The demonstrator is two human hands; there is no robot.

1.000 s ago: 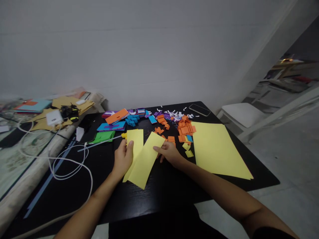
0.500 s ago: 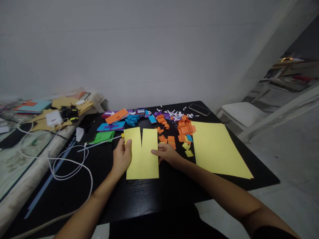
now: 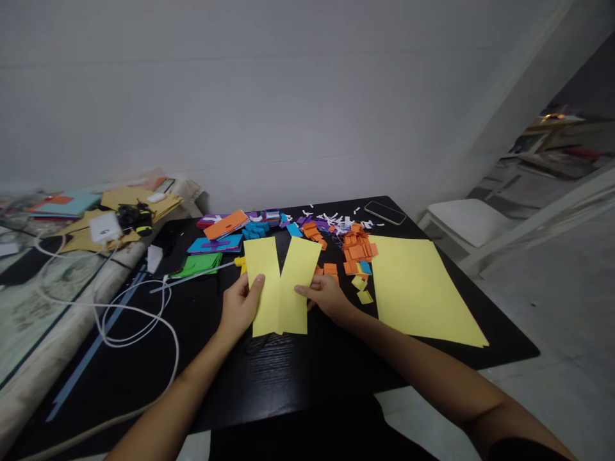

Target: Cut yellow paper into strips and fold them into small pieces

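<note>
A yellow sheet of paper (image 3: 267, 301) is held up over the table, parted from its top edge down the middle in a V-shaped gap. My left hand (image 3: 241, 302) pinches its left side, thumb on the front face. On the right side, my right hand (image 3: 327, 296) grips the other half, with the thumb in front and the fingers behind. The two halves still meet in the lower part. Beyond the paper's left edge, a yellow object (image 3: 240, 262) shows only in part.
Large yellow sheets (image 3: 423, 288) lie at the right. Orange paper pieces (image 3: 356, 246), white scraps (image 3: 336, 221) and a phone (image 3: 385, 212) are behind. Folded green paper (image 3: 202, 262), blue folded paper (image 3: 216, 244) and a white cable (image 3: 139, 342) lie left. A white stool (image 3: 461, 221) stands beyond.
The gap in the yellow paper has widened and run further down, its halves tilting apart at the top. Both hands have shifted slightly, and the paper's lower edge has risen.
</note>
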